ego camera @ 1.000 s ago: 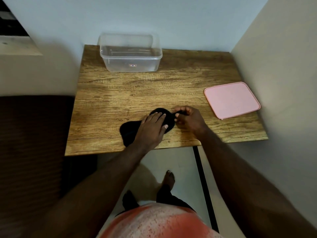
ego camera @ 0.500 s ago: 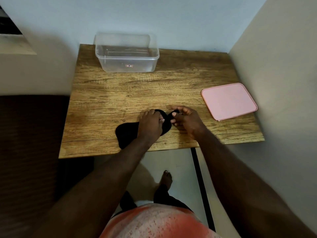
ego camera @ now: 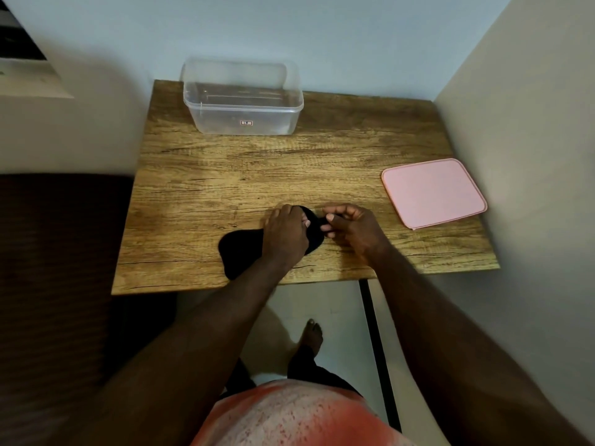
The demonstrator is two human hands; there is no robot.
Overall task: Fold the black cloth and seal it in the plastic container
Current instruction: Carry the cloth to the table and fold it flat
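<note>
View from my head, looking down on the wooden table (ego camera: 289, 169), which serves as the reference for all positions.

Surroundings: the clear plastic container (ego camera: 243, 101) stands open at the table's far edge, left of centre, against the pale wall. Its pink lid (ego camera: 433, 193) lies flat near the table's right edge, well apart from the container. A dark brown surface (ego camera: 58, 268) adjoins the table's left side. Below the table's near edge are a black table leg (ego camera: 375, 333), my bare foot (ego camera: 311, 336) on the floor and my reddish shirt (ego camera: 289, 413).

Task item: the black cloth (ego camera: 240, 252) lies flat near the table's near edge, about mid-width. My left hand and forearm cover its middle, so only its left lobe and a strip at its right show.

Hands: my left hand (ego camera: 285, 235) reaches in from the near edge and rests palm-down on the cloth, fingers extended and pressing it to the table. My right hand (ego camera: 352, 228) sits just beside it, toward the table's right, fingers curled, thumb and fingertips pinching the cloth's right end. The two hands nearly touch over the cloth.
</note>
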